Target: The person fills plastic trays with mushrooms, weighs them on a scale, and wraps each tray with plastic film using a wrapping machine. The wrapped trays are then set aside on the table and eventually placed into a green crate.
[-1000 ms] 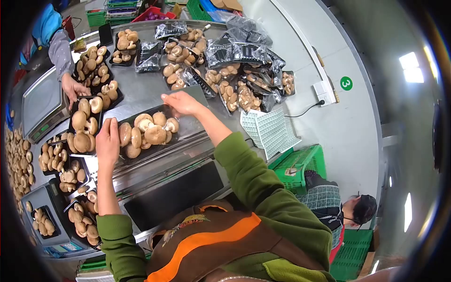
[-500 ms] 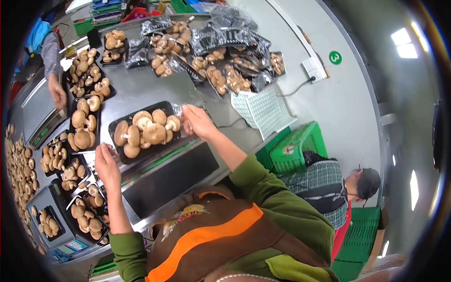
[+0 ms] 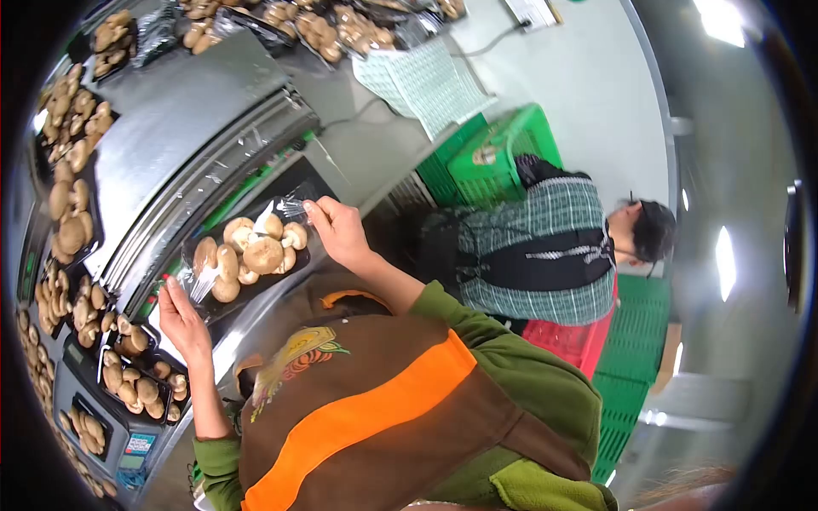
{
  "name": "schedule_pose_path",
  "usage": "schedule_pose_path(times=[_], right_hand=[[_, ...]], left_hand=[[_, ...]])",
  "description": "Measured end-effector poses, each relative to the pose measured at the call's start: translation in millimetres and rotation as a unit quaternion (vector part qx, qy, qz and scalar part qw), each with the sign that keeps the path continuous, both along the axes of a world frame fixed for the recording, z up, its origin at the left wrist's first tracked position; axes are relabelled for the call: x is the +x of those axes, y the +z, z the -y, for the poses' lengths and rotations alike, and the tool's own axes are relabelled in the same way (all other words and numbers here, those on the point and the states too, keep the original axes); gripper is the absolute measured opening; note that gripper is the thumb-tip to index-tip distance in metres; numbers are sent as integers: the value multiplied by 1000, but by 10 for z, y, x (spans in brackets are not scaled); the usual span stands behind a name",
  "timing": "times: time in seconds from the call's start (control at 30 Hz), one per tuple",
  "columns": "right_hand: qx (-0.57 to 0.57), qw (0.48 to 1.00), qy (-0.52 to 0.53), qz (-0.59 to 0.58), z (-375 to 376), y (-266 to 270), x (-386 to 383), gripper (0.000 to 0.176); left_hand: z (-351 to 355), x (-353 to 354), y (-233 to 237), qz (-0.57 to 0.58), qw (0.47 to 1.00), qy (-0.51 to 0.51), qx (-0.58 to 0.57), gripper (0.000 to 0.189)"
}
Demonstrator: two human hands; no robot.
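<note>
A black tray (image 3: 249, 291) of brown mushrooms (image 3: 263, 255) is held between my two hands, over the dark plate of the wrapping machine (image 3: 213, 183). Clear plastic film (image 3: 292, 208) stretches across the mushrooms in gathered folds. At the upper right end of the tray, my right hand (image 3: 342, 232) pinches one end of this film. My left hand (image 3: 182, 320) is closed at the film's other end, by the lower left of the tray. The tray's underside is hidden.
Filled mushroom trays (image 3: 72, 213) line the left side, with a scale (image 3: 132, 443) below them bearing another tray. Wrapped trays (image 3: 349, 30) lie at the top. A pale green basket (image 3: 422, 81) and green crate (image 3: 503, 157) stand right, near a person in a plaid top (image 3: 537, 247).
My hands have brought the mushroom tray closer to my body, from the steel top to over the dark plate. Film now spans the mushrooms. The view has shifted; the co-worker's arm is gone from it.
</note>
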State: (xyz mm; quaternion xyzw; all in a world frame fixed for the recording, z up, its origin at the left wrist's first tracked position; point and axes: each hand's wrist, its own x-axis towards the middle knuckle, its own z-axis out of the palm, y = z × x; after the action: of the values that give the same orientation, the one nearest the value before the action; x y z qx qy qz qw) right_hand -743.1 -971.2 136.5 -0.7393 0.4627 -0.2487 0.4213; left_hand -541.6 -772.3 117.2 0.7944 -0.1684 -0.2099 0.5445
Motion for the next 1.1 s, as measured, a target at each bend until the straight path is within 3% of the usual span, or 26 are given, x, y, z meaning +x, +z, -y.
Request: schedule_pose_path(times=[0.03, 0.1, 0.17, 0.2, 0.3, 0.37, 0.4, 0.43, 0.47, 0.5, 0.53, 0.57, 0.63, 0.67, 0.7, 0.77, 0.8, 0.83, 0.9, 0.97, 1.0, 1.03, 1.1], right_hand=[[4, 1000, -18, -8, -23, -89, -197, 28], [-72, 996, -33, -47, 36, -375, -673, 28], [-62, 994, -71, -59, 133, -631, -1051, 25], [-75, 991, -94, -53, 147, -734, -1072, 26], [-66, 983, -171, -33, 70, -1148, -846, 28], [-62, 953, -265, -132, -132, -1494, -517, 28], [178, 920, -302, 176, -239, -1474, -454, 24], [381, 747, -289, 462, -294, -1352, -388, 21], [479, 731, -247, 419, -317, -1200, -443, 16], [571, 702, -206, 373, -394, -913, -478, 12], [563, 700, -216, 383, -516, -752, -457, 12], [540, 747, -61, 384, -700, -622, -407, 10], [447, 785, 251, 349, -896, -342, -260, 15], [438, 789, 245, 355, -843, -31, -229, 15], [472, 796, 263, 273, -743, 421, -249, 16], [520, 795, 298, 94, -520, 1034, -283, 20], [432, 845, 297, 108, -523, 694, -390, 19], [452, 841, 238, 178, -398, 654, -515, 20], [438, 856, -3, 273, -257, 786, -731, 25], [466, 806, 129, 343, -153, 825, -859, 35], [248, 876, 303, 282, -131, 1015, -878, 47], [177, 893, 362, 202, -111, 1267, -792, 56], [183, 931, 301, 100, -58, 1165, -635, 52]], left_hand=[[2, -35, -41, 12, 1000, -17, 22, 32], [-52, 10, -191, 166, 969, -113, 141, 30], [1, -3, -309, 288, 921, -176, 196, 26], [73, -37, -333, 289, 919, -188, 193, 26], [478, -123, -362, 442, 852, -205, 193, 21], [639, -193, -549, 403, 861, -277, 139, 15], [696, -200, -738, 430, 848, -267, 159, 15], [713, -117, -826, 436, 843, -275, 153, 15], [721, -42, -910, 39, 969, -235, 61, 16], [742, -2, -937, -370, 915, -160, -28, 19], [862, -337, -300, -479, 870, -82, -86, 19], [756, -452, -274, -381, 914, -107, -84, 19], [503, -398, -490, -236, 881, -347, -221, 16], [531, -397, -281, -276, 799, -437, -306, 16], [608, -456, 72, -307, 699, -517, -388, 16], [731, -797, 777, -270, 738, -448, -426, 22], [712, -861, 969, -302, 748, -440, -395, 21], [626, -877, 1118, -367, 744, -449, -331, 22], [464, -833, 1245, -479, 721, -455, -209, 23], [362, -719, 1103, -566, 694, -433, -108, 26], [326, -651, 956, -596, 686, -413, -65, 28], [311, -602, 797, -616, 683, -390, -31, 30], [368, -572, 479, -628, 696, -347, 5, 34]])
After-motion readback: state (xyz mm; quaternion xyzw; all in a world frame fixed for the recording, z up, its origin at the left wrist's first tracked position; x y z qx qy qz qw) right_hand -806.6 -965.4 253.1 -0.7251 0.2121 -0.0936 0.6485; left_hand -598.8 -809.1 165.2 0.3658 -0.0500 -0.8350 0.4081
